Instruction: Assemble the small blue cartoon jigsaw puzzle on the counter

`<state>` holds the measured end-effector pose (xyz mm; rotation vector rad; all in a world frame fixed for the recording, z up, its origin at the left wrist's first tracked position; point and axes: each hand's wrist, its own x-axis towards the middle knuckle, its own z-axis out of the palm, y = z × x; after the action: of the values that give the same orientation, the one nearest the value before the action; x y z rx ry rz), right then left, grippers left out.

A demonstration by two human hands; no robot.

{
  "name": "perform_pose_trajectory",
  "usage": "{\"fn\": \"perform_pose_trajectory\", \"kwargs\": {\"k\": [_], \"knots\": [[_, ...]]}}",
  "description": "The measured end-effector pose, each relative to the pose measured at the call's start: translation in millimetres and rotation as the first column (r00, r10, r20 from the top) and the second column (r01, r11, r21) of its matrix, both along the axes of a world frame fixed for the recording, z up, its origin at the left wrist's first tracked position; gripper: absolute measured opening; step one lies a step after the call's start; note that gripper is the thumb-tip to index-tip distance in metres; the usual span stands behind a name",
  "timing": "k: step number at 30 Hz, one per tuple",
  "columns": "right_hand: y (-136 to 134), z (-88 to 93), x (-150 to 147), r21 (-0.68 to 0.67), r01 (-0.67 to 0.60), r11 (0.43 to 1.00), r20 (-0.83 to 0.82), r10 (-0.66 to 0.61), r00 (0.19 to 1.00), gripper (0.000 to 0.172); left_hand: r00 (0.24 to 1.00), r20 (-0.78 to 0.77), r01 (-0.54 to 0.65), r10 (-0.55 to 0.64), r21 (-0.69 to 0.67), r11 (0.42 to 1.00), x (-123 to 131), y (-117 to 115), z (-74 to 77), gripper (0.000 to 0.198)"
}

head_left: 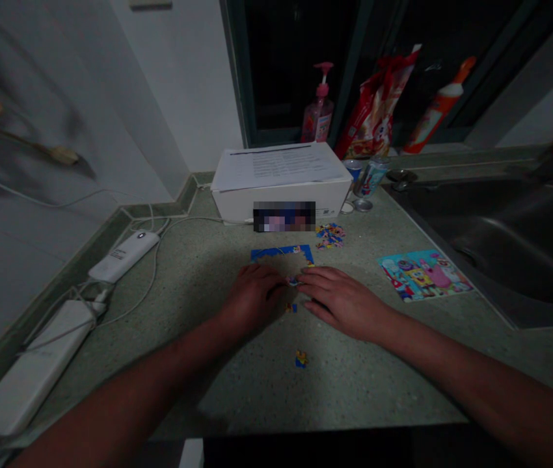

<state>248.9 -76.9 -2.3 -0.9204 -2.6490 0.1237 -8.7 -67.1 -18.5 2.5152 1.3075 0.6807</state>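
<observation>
A partly assembled blue-edged puzzle lies on the countertop in front of the white box. My left hand rests at its lower left, fingers closed near a small puzzle piece; whether they grip it is hidden. From the right, my right hand reaches to the same piece with its fingertips, palm down and thumb apart from the fingers. Just below are small blue and yellow pieces, and closer to the front edge lies another blue and yellow piece. A pile of loose pieces sits beyond my right hand.
A colourful cartoon picture card lies right, beside the sink. The white box with papers stands behind. A power bank, a power strip and cables occupy the left. A can stands at the back.
</observation>
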Motion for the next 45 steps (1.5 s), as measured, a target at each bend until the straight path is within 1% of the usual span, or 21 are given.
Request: {"fn": "perform_pose_trajectory", "kwargs": {"k": [7,14,17,20,24,27,31,36,40,45], "knots": [[0,-0.6,0,-0.007,-0.002,1.000,-0.010,0.002,1.000,0.032,1.000,-0.015,0.009,-0.009,0.017,1.000,0,-2,4.2,0.014],[0,1.3,0,-0.005,-0.006,1.000,-0.006,0.006,1.000,0.030,0.996,-0.077,0.063,-0.054,0.112,0.992,-2,-4,3.5,0.017],[0,1.1,0,-0.010,-0.002,1.000,-0.001,0.002,1.000,0.030,0.996,-0.077,0.059,-0.048,0.135,0.989,-1,-5,3.6,0.016],[0,1.2,0,-0.011,0.001,1.000,0.005,-0.001,1.000,0.029,0.997,-0.077,0.035,-0.024,0.142,0.989,-1,-7,4.2,0.015],[0,0.8,0,-0.025,-0.004,1.000,0.002,0.004,1.000,0.029,0.996,-0.088,0.041,-0.028,0.150,0.988,-1,-7,4.4,0.012],[0,0.1,0,-0.033,-0.008,0.999,-0.007,0.007,1.000,0.029,0.996,-0.089,0.040,-0.028,0.137,0.990,-1,-7,4.5,0.013],[1,1.4,1,-0.017,-0.011,1.000,-0.028,0.010,1.000,0.031,0.997,-0.075,0.008,0.000,0.109,0.994,-2,-8,5.6,0.014],[4,4.1,6,0.025,0.063,0.998,-0.030,-0.063,0.998,0.027,0.993,-0.114,-0.027,0.040,0.117,0.993,-7,-10,9.0,0.021],[7,5.5,10,0.031,0.129,0.991,-0.059,-0.127,0.990,0.025,0.991,-0.133,-0.011,0.026,0.106,0.994,-8,-12,11.4,0.022],[8,9.0,12,0.038,0.168,0.985,-0.077,-0.165,0.983,0.026,0.993,-0.117,-0.005,0.016,0.092,0.996,-7,-14,13.2,0.021]]}}
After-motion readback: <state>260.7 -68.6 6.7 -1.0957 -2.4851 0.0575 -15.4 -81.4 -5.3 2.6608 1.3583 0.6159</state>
